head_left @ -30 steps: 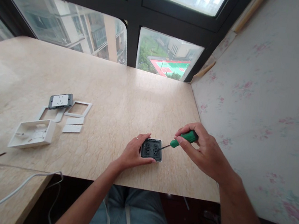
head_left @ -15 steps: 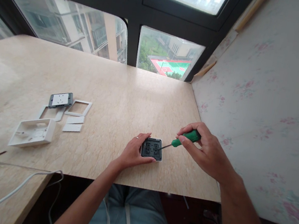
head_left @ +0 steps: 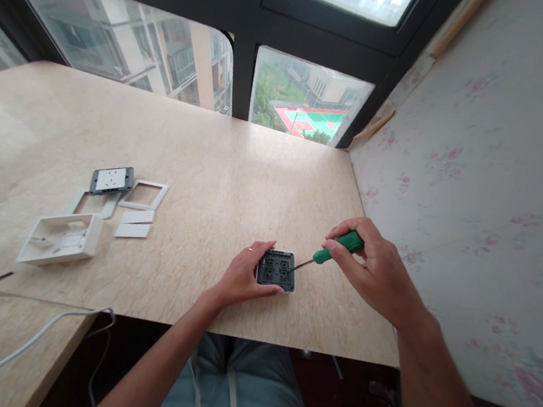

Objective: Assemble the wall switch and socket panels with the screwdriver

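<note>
A square switch panel (head_left: 277,270) with a dark grey inside and a white rim lies on the stone-patterned counter near its front edge. My left hand (head_left: 247,274) grips it from the left, thumb along the near side and fingers at the far side. In my right hand (head_left: 368,264) is a screwdriver (head_left: 339,247) with a green handle, held at a slant. Its thin metal shaft points down and left, and the tip meets the right part of the panel's inside. Whether the tip sits in a screw is too small to tell.
On the left are a white mounting box (head_left: 61,240), a socket module (head_left: 112,180), white frames (head_left: 144,194) and two white plates (head_left: 133,230). A white cable (head_left: 37,339) crosses the front left edge. Windows stand behind; a floral wall (head_left: 485,193) bounds the right.
My right hand and the screwdriver handle have shifted very slightly, the hand rising a little. The tip stays on the panel, and my left hand keeps its hold.
</note>
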`<state>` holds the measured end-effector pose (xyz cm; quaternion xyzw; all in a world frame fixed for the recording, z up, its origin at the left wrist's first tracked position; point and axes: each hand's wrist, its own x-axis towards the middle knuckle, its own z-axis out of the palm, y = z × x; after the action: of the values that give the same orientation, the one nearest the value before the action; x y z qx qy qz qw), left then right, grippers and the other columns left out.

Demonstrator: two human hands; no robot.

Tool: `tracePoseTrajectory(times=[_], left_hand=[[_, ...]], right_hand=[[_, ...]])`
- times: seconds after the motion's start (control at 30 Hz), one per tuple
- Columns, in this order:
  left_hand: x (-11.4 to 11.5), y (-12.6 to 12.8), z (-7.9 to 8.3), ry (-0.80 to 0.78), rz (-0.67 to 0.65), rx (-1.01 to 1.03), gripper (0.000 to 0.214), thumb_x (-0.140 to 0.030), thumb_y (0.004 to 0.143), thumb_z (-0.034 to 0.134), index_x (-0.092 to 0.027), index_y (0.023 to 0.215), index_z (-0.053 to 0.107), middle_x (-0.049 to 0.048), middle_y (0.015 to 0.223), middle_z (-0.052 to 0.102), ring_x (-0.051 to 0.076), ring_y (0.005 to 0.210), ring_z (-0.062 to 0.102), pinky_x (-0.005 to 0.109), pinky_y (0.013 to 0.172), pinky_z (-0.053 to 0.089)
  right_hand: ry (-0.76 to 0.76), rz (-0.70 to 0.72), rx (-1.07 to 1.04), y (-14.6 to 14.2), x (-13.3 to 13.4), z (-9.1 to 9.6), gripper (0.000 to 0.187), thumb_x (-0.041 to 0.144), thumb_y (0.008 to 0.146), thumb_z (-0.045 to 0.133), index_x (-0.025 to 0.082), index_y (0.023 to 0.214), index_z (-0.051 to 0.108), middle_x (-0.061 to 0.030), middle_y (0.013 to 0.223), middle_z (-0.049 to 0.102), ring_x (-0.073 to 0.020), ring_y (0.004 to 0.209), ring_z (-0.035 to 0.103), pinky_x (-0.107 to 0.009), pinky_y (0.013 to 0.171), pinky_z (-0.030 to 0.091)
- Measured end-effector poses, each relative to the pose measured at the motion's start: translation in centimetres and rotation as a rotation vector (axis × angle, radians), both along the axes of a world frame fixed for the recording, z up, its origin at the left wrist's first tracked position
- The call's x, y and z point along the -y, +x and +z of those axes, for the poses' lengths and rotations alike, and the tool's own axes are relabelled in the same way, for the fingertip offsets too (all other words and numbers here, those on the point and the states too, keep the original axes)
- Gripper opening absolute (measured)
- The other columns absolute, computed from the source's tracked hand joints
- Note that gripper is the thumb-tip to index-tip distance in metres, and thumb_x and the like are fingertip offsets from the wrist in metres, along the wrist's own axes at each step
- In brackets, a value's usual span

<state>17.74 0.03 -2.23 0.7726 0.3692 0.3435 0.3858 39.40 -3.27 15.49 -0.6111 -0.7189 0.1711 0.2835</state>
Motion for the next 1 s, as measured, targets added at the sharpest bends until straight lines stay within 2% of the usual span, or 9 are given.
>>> tracePoseTrajectory(times=[0.2,0.5,0.57,0.67,0.77,0.87,0.93,1.0], left_hand=[[0.0,0.0,0.1,-0.005,0.002,-0.006,0.090,-0.051,0.066,0.084,-0.025,0.142,0.043,0.0140,0.134,0.056,0.032,0.122,0.056,0.050,0.105,0.045],[0.0,-0.1,0.1,-0.010,0.002,-0.007,0.089,-0.051,0.067,0.084,-0.026,0.142,0.043,0.0140,0.135,0.056,0.033,0.123,0.056,0.051,0.105,0.044],[0.0,-0.1,0.2,-0.015,0.002,-0.008,0.089,-0.051,0.067,0.084,-0.025,0.142,0.043,0.0140,0.134,0.056,0.033,0.123,0.056,0.051,0.105,0.044],[0.0,0.0,0.2,-0.020,0.001,-0.016,0.090,-0.051,0.067,0.084,-0.025,0.142,0.042,0.0139,0.135,0.056,0.033,0.123,0.056,0.052,0.105,0.044],[0.1,0.0,0.2,-0.018,0.001,-0.018,0.090,-0.051,0.067,0.083,-0.026,0.143,0.042,0.0133,0.135,0.056,0.033,0.123,0.056,0.051,0.105,0.044],[0.1,0.0,0.1,-0.012,0.006,-0.020,0.090,-0.052,0.067,0.083,-0.026,0.142,0.042,0.0131,0.135,0.055,0.033,0.124,0.055,0.051,0.105,0.044],[0.0,0.0,0.1,-0.007,0.005,-0.023,0.090,-0.053,0.067,0.083,-0.027,0.142,0.042,0.0133,0.135,0.055,0.033,0.124,0.056,0.051,0.105,0.044],[0.0,0.0,0.1,-0.005,0.002,-0.024,0.090,-0.053,0.067,0.083,-0.027,0.143,0.042,0.0133,0.136,0.055,0.033,0.124,0.056,0.051,0.105,0.044]], right_hand=[[0.001,-0.154,-0.041,0.0,-0.8,-0.5,0.013,0.034,0.088,0.059,0.023,0.090,0.054,-0.0021,0.079,0.068,-0.0162,0.064,0.066,-0.027,0.057,0.048],[0.026,-0.283,-0.007,0.6,-1.5,-1.6,0.013,0.034,0.086,0.060,0.024,0.088,0.054,-0.0003,0.074,0.067,-0.0170,0.060,0.065,-0.029,0.058,0.048],[0.050,-0.274,0.023,0.6,-1.5,-1.6,0.014,0.035,0.086,0.061,0.023,0.089,0.054,0.0006,0.072,0.065,-0.0161,0.057,0.064,-0.028,0.056,0.047],[0.111,-0.162,0.093,0.3,-1.2,-1.3,0.018,0.041,0.089,0.061,0.023,0.091,0.056,0.0001,0.074,0.065,-0.0155,0.058,0.063,-0.027,0.056,0.047],[0.158,-0.001,0.178,-0.5,-0.9,-0.8,0.025,0.047,0.092,0.059,0.023,0.098,0.057,-0.0047,0.085,0.068,-0.0190,0.070,0.067,-0.030,0.063,0.051],[0.143,0.127,0.213,-1.2,-0.3,0.0,0.026,0.043,0.097,0.052,0.023,0.113,0.056,-0.0133,0.117,0.068,-0.0273,0.105,0.067,-0.040,0.084,0.055],[0.102,0.191,0.197,-1.4,0.1,0.5,0.029,0.034,0.099,0.045,0.026,0.126,0.052,-0.0139,0.145,0.053,-0.0297,0.134,0.051,-0.047,0.103,0.049],[0.039,0.227,0.176,-1.2,0.5,0.9,0.039,0.026,0.099,0.041,0.029,0.137,0.046,-0.0096,0.159,0.035,-0.0288,0.146,0.036,-0.050,0.111,0.042]])
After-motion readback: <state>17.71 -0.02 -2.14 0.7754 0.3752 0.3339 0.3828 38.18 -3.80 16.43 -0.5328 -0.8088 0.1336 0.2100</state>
